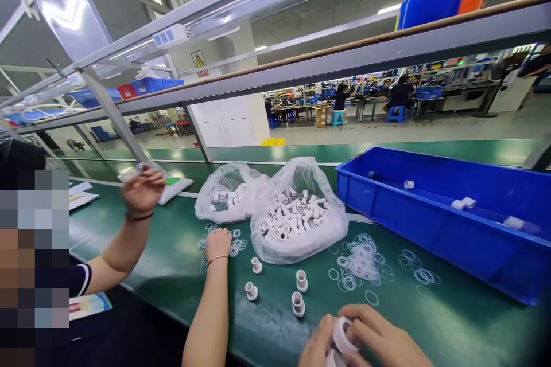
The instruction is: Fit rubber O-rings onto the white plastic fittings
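At the bottom edge, my left hand [317, 348] and my right hand [384, 335] are together around one white plastic fitting [342, 336]; both grip it. Just beyond them, several white fittings [298, 304] stand upright on the green belt table [451, 321]. A loose pile of clear rubber rings [360, 264] lies to the right of those. Behind them sits an open plastic bag full of white fittings [299, 219].
A second bag of fittings [230, 195] lies further left. A long blue bin [451, 223] holding a few parts stands at the right. A co-worker sits at the left, one hand [218, 243] on the rings by the bags, the other hand [143, 190] raised.
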The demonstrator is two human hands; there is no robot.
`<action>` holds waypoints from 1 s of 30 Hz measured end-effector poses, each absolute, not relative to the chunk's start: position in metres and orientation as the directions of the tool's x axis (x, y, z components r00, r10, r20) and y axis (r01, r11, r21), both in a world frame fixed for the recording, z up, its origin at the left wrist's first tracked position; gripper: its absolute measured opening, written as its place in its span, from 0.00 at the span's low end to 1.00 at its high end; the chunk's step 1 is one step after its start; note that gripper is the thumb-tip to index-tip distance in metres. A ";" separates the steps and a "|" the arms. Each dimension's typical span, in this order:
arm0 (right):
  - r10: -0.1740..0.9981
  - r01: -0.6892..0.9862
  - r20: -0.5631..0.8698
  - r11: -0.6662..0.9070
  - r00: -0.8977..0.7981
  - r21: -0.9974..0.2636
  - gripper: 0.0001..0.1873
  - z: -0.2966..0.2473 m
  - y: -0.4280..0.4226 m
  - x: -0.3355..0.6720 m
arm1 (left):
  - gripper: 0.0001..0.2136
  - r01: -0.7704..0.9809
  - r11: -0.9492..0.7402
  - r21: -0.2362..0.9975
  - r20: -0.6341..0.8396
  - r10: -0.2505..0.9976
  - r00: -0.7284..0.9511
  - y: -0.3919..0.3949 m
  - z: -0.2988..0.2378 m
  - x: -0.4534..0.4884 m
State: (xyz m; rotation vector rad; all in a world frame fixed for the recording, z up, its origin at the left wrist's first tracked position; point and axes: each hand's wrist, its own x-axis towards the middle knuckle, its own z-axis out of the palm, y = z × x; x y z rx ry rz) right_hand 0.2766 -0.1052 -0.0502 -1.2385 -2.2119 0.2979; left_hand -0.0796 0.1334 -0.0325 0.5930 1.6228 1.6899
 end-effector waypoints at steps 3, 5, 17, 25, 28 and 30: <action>0.828 0.719 0.445 0.534 -0.340 -0.444 0.04 -0.043 -0.074 0.263 | 0.19 -0.325 -0.001 0.946 -0.281 0.503 -0.817 0.143 -0.043 -0.080; 0.815 0.736 0.464 0.543 -0.346 -0.404 0.03 -0.039 -0.050 0.249 | 0.21 -0.234 0.035 0.972 -0.209 0.589 -0.780 0.148 -0.046 -0.082; 0.694 0.771 0.419 0.637 -0.585 0.022 0.13 -0.073 -0.015 0.248 | 0.16 0.360 -0.177 0.916 0.247 0.956 -0.157 0.155 -0.077 -0.093; 0.557 0.682 0.579 0.731 -0.595 -0.002 0.10 -0.028 -0.078 0.232 | 0.18 0.444 -0.140 0.885 0.177 0.983 -0.041 0.155 -0.074 -0.091; 0.472 0.626 0.604 0.778 -0.642 0.058 0.08 -0.034 -0.083 0.214 | 0.16 0.529 -0.221 0.820 0.267 0.964 -0.012 0.158 -0.077 -0.094; 0.467 0.629 0.632 0.777 -0.619 0.042 0.08 -0.046 -0.078 0.207 | 0.17 0.578 -0.273 0.769 0.332 0.943 0.004 0.159 -0.079 -0.097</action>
